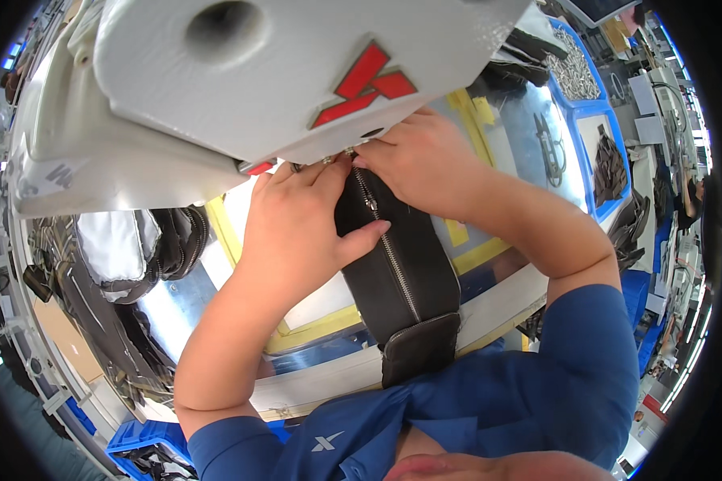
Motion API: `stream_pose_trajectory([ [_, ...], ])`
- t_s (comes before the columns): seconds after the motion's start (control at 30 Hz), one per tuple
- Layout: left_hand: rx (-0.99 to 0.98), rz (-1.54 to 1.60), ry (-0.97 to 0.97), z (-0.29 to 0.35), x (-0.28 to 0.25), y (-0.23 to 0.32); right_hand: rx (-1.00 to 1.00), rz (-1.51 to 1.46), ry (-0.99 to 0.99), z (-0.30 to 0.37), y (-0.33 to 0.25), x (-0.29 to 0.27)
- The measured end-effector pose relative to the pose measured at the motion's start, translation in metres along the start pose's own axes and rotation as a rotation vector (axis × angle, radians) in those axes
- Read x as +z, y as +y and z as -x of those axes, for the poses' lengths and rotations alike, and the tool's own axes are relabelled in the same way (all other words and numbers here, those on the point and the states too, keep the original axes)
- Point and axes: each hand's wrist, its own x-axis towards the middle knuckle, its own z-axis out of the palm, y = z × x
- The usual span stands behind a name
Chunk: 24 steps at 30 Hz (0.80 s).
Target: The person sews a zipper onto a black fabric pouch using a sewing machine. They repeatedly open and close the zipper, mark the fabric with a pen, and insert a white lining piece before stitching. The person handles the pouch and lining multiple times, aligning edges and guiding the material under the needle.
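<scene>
A black fabric strip with a metal zipper runs from under the white sewing machine head toward my body. The zipper slider sits partway along it. My left hand lies flat at the strip's left side, fingers reaching beneath the machine head and thumb stretched over the zipper teeth. On the other side, my right hand has thumb and forefinger pinched at the strip's far end, close to the needle area. Its other fingertips are hidden by the machine. The strip's near end, a black folded flap, hangs over the table edge.
Dark zippered pieces and grey-white fabric are piled at left. Small scissors or thread snips lie on the right, beside a blue tray of metal zipper parts and dark pieces. A blue crate stands low at left.
</scene>
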Motion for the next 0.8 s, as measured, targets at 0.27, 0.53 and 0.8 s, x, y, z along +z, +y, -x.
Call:
stream_pose_trajectory([
  [0.27,0.003,-0.013,-0.014,-0.0010,0.0016,0.0001,-0.006,0.034,-0.014,0.0003,0.0002,-0.0022],
  [0.53,0.034,-0.026,0.025,-0.0014,0.0048,0.0016,-0.027,0.023,0.001,0.0008,-0.0002,-0.0040],
  [0.8,0.008,-0.111,-0.011,0.0027,0.0051,0.0061,-0.037,0.016,0.014,0.0018,-0.0027,0.0008],
])
